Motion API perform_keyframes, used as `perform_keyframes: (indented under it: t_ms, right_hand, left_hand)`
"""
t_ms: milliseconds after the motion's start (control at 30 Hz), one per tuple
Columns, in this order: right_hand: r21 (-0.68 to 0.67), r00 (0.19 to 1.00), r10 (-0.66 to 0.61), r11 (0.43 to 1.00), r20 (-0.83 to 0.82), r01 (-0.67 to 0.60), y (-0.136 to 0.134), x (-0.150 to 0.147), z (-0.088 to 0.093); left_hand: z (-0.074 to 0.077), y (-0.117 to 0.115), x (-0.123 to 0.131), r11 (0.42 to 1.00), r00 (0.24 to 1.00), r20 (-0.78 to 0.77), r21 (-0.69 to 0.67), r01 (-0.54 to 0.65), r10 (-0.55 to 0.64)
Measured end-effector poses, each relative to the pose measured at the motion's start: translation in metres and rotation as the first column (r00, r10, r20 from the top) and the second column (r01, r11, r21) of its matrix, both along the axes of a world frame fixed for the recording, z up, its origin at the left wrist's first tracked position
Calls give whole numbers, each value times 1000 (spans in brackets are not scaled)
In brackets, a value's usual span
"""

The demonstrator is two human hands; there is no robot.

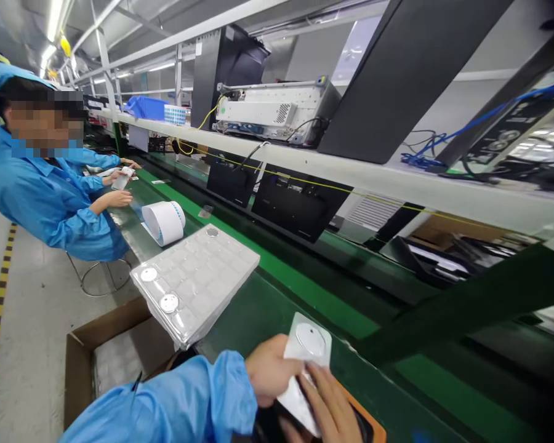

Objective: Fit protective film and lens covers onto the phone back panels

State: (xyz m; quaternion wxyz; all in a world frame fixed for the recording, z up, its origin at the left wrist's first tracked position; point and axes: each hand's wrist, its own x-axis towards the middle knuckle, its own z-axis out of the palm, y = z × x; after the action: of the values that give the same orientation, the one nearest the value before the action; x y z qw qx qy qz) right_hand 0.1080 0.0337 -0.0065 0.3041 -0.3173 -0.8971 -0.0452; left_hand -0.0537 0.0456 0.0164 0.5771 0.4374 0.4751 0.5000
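My left hand [270, 372] is closed round a small white square packet [306, 351] with a round white disc under clear film. My right hand [330, 406] rests its fingers on the packet's lower part, low in the view and partly cut off by the frame edge. Under both hands lies a dark device with an orange rim [369, 424]. To the left, a clear plastic blister tray stack [196, 280] sits on the green bench, holding three round white discs in its pockets.
A roll of white labels [166, 223] lies beyond the tray. A co-worker in a blue coat [50, 197] sits at the left, handling a white item. An open cardboard box [106, 351] stands on the floor. Black monitors and cabled equipment [277, 111] fill the shelf above.
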Motion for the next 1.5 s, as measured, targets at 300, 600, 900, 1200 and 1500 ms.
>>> perform_keyframes:
  t_ms: [300,600,900,1200,1500]
  right_hand:
    - [-27,974,-37,999,224,44,134,-94,-34]
    - [-337,960,-68,928,271,160,139,-101,-41]
    - [-317,975,-77,938,208,142,150,-98,-55]
    - [-352,992,-63,931,113,99,149,-96,-52]
    - [-435,895,77,853,-440,-287,57,-90,39]
  left_hand:
    - [59,64,-164,865,560,-661,420,-276,500]
    - [74,199,-311,893,215,-937,168,-418,277]
    - [48,288,-346,944,181,-980,17,-329,81]
    - [86,260,-320,943,433,-850,199,-266,301]
    - [91,43,-172,913,891,-430,405,44,147]
